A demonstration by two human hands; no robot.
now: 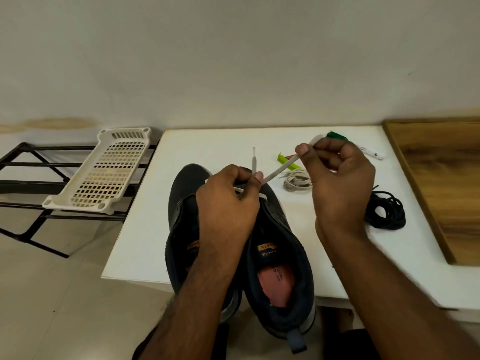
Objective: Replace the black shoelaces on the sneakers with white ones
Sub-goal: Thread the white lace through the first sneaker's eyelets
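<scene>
Two black sneakers stand side by side on the white table (145, 229), toes away from me; the right sneaker (281, 258) shows its pink insole, the left sneaker (181, 193) is partly under my forearm. A white shoelace (279, 170) runs through the lowest eyelets of the right sneaker. My left hand (227, 203) pinches one end of it, whose tip points up. My right hand (337, 180) pinches the other end and holds it taut, up and to the right. A coiled white lace (297, 181) and a bundle of black laces (387, 210) lie on the table to the right.
A green clip (283, 159), a green object (337, 135) and a white marker (372, 153) lie at the table's back right. A wooden board (441, 183) adjoins the table on the right. A white perforated tray (104, 172) rests on a black metal rack (31, 178) to the left.
</scene>
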